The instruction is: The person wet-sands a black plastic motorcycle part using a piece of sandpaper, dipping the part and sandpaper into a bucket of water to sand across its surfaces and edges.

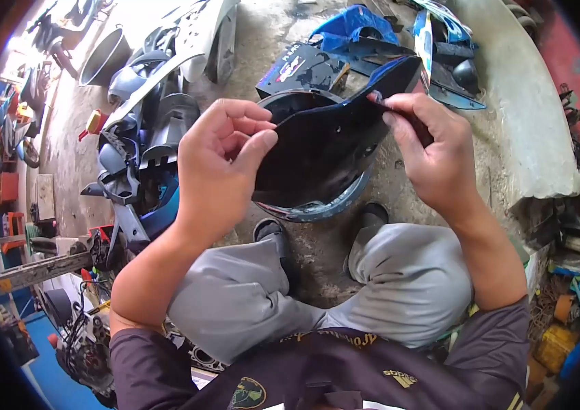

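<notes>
A glossy black plastic motorcycle fairing panel is held up between my hands, tilted, with a curved upper edge and a pointed right end. At its left edge, my left hand is closed, with thumb and curled fingers on the rim. My right hand pinches near the panel's right edge; a small dark bit shows at its fingertips, too small to name. Directly under the panel stands a round basin, its inside mostly covered by the panel.
Dark motorcycle body parts lie piled at left, near a grey tub. A dark box and blue plastic sit beyond the basin. More fairings lie at upper right beside a pale slab. An engine stands lower left.
</notes>
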The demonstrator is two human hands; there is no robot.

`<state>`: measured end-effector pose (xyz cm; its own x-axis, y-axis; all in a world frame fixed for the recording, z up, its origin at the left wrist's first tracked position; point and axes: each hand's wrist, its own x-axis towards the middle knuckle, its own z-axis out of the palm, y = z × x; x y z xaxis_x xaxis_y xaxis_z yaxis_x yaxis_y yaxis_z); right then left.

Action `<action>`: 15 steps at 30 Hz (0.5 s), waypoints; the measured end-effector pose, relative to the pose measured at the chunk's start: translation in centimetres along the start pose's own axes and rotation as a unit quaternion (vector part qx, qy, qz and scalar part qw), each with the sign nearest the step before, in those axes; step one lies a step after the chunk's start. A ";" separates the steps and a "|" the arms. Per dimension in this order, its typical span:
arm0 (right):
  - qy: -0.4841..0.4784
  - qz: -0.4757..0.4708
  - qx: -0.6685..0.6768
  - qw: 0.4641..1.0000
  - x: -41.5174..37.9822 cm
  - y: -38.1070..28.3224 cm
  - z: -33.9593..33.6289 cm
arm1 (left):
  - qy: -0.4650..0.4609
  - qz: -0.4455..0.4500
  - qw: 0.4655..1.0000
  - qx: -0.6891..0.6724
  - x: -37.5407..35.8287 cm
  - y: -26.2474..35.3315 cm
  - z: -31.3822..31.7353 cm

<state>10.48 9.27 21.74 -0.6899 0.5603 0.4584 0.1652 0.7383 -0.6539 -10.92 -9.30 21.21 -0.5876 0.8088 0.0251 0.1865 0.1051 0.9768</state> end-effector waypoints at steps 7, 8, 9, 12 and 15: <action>-0.049 -0.072 -0.087 0.992 -4.8 -2.0 -1.3 | -0.008 0.045 0.998 0.038 -4.6 2.3 -1.0; -0.060 -0.107 -0.132 0.984 -5.5 -2.2 -1.6 | -0.007 0.040 0.998 0.045 -5.2 2.8 -1.2; -0.049 -0.100 -0.117 0.987 -5.9 -2.6 -2.0 | -0.002 0.052 0.998 0.048 -5.8 3.0 -1.4; 0.013 -0.090 -0.067 0.994 -6.7 -4.1 -3.0 | -0.005 0.078 0.994 0.074 -7.5 4.4 -1.6; 0.038 -0.006 0.002 0.999 -7.7 -5.5 -4.8 | 0.001 0.087 0.991 0.101 -9.3 5.7 -1.6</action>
<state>18.25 2.68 24.71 -0.6359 0.5780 0.5114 0.1536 0.7441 -0.6502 -5.64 -17.16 26.91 -0.5344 0.8234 0.1909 0.4395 0.0777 0.8949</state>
